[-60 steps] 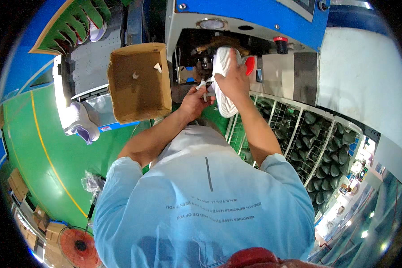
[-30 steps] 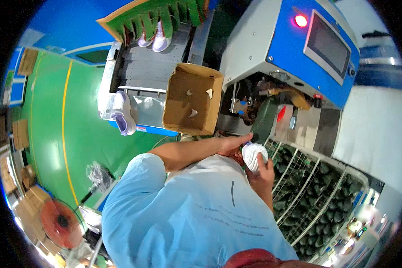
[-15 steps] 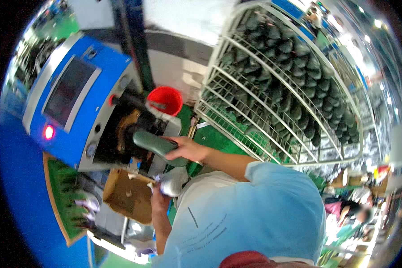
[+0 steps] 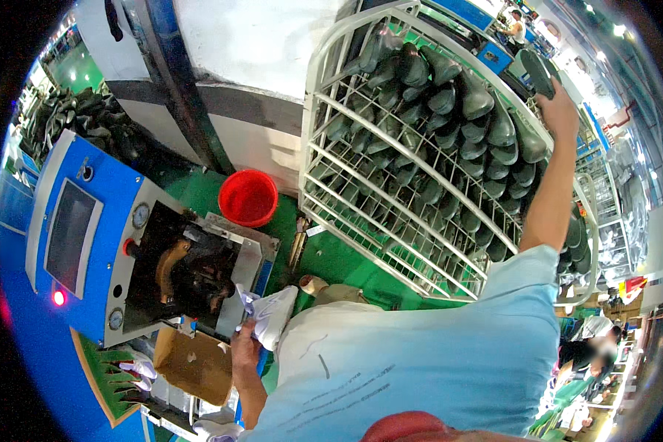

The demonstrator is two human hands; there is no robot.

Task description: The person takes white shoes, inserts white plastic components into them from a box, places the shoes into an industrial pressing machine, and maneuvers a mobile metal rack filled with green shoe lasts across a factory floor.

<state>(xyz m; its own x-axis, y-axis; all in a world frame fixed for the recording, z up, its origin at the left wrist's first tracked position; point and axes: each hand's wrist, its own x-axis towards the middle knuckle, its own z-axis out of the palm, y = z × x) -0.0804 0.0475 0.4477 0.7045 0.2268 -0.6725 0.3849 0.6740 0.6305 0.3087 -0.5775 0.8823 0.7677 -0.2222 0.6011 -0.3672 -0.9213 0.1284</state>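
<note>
My right arm reaches out to the far right, over the upper edge of a white wire rack [image 4: 398, 158]. In my right hand [image 4: 558, 110] is a dark grey-green shoe-shaped piece [image 4: 538, 71], its long sole outline showing; I cannot tell whether it is a finished shoe or a last. My fingers are closed on its near end. Low at my left side, my left hand [image 4: 244, 345] grips a white shoe upper [image 4: 274, 315] with a pale purple tint, in front of the blue machine [image 4: 114, 199]. Many similar dark shoe-shaped pieces [image 4: 475, 99] fill the rack.
The machine's dark working bay [image 4: 177, 269] faces me, beside a lit red lamp [image 4: 58, 297]. A cardboard box [image 4: 191, 365] stands below it. A red bucket [image 4: 248, 197] sits on the green floor between machine and rack. People work in the right background.
My right hand has carried the dark shoe-shaped piece from the machine's front to the rack's far right. My left hand keeps the white upper, slightly lower. The view has shifted rightward.
</note>
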